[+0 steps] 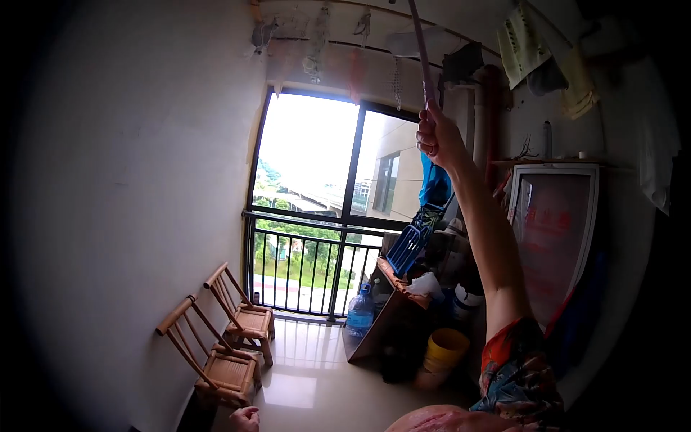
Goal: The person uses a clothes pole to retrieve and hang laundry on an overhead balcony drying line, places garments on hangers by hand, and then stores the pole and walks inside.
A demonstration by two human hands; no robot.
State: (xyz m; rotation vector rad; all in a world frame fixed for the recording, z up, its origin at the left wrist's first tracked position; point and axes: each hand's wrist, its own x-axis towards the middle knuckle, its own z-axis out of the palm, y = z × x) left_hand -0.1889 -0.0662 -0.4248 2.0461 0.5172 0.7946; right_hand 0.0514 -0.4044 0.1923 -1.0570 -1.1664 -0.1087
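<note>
R hand (437, 137) gripped raised pole (420, 43), top offscreen, so done/left was unclear tbh; L hand (245, 419) curled, cdn't tell if holding smth.

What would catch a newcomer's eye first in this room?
Probably the bright window straight ahead, its glare standing out against the dim walls. Next comes the raised right hand, gripping a long pole that reaches up past hanging items near the ceiling. Lower down, two wooden chairs stand by the left wall, and a yellow bucket sits on the right.
</note>
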